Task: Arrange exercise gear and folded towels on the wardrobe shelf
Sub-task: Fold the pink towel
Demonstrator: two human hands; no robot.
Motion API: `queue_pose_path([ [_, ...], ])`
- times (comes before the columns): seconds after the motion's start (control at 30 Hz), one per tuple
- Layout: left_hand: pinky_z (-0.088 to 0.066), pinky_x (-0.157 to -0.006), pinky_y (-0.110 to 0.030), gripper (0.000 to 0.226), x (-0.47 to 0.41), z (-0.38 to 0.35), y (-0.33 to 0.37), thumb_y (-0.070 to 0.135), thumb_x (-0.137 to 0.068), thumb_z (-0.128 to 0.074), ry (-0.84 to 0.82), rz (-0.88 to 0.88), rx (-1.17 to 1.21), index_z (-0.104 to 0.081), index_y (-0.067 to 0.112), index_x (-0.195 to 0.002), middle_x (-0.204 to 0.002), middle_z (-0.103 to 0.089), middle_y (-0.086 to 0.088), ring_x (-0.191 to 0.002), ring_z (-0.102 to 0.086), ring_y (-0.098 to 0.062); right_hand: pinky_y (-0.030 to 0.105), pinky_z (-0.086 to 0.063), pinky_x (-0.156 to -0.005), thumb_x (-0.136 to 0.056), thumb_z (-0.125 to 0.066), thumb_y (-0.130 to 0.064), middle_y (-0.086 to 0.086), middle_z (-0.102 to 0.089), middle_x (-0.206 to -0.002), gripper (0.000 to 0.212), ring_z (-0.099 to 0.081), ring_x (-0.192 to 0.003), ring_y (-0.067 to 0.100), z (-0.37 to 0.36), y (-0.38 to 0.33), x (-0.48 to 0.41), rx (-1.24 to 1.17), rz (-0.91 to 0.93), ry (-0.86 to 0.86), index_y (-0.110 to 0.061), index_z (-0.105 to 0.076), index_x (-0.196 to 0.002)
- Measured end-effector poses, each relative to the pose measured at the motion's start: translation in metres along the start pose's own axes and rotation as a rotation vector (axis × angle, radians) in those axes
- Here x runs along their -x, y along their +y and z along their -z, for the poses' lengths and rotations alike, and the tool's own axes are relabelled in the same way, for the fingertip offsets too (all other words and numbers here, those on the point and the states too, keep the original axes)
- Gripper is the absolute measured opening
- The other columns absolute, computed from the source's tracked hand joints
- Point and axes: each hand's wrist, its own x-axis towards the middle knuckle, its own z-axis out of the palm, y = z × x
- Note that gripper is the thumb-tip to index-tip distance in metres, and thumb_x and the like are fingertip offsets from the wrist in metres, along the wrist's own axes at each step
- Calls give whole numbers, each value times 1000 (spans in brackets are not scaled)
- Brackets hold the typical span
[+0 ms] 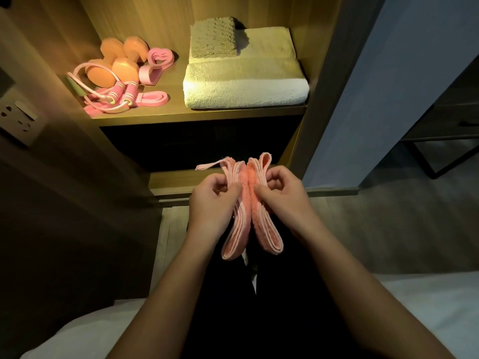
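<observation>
Left hand (212,203) and right hand (283,194) pinch pink towel (267,234) between 2 grips.

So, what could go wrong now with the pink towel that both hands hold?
The folded pink towel is pinched only at its middle by the left hand and right hand, so its layers may fall open. The towel stack on the shelf is already layered; one more might slide off.
</observation>
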Motion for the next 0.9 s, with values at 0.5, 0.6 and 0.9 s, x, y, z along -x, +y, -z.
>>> queue_pose_path([
  [0.5, -52, -66, -13, 14, -13, 11, -12, 18, -91, -63, -172, 58, 158, -67, 32, -94, -87, -72, 12, -82, -68, 0, 20, -50, -91, -100, -43, -17, -5, -71, -102, 32, -64, -99, 6, -2, 0, 2, -51, 69, -165, -17, -75, -101],
  [0.6, -51, -66, -10, 23, -15, 12, -15, 11, -86, -68, -181, 15, 117, -66, 26, -104, -94, -71, 9, -82, -67, 3, 22, -49, -94, -101, -42, -17, -4, -70, -108, 35, -63, -102, 4, -2, -3, 1, -57, 68, -189, -22, -76, -98],
  [0.9, -54, -65, -29, 29, -29, 22, -13, -1, -86, -55, -118, -129, -153, -59, 28, -92, -86, -65, 8, -81, -64, -11, 25, -50, -87, -94, -58, -7, 0, -68, -104, 17, -63, -98, 10, 4, 0, 1, 5, 203, -66, -16, -70, -102],
])
